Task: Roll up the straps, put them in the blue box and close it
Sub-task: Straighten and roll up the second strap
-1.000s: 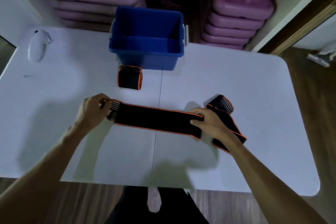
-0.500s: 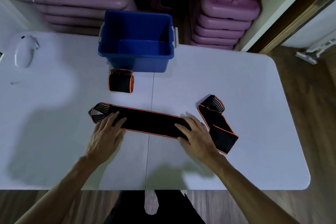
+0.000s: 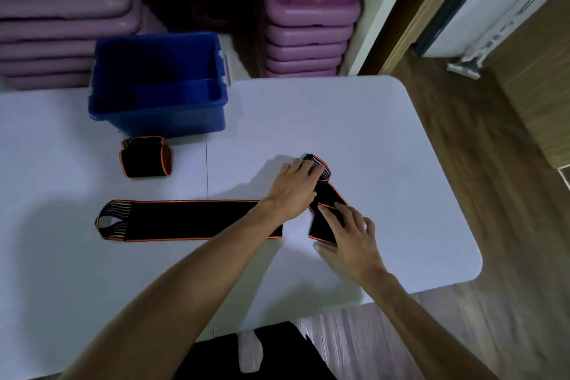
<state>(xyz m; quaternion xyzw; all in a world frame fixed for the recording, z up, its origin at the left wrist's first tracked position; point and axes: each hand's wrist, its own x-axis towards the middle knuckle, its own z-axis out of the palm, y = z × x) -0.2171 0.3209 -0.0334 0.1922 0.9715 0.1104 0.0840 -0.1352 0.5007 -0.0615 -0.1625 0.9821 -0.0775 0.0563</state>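
A flat strap (image 3: 191,220) is laid lengthwise left to right on the bench (image 3: 385,139). A second strap (image 3: 328,199), angled away, is pinched by the left hand (image 3: 293,191); the right hand (image 3: 348,234) is pressed on it, fingers apart.

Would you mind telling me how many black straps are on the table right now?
3. A rolled strap sits just in front of the blue box; a long flat strap lies mid-table; a folded strap lies under both hands at right. The box looks empty.
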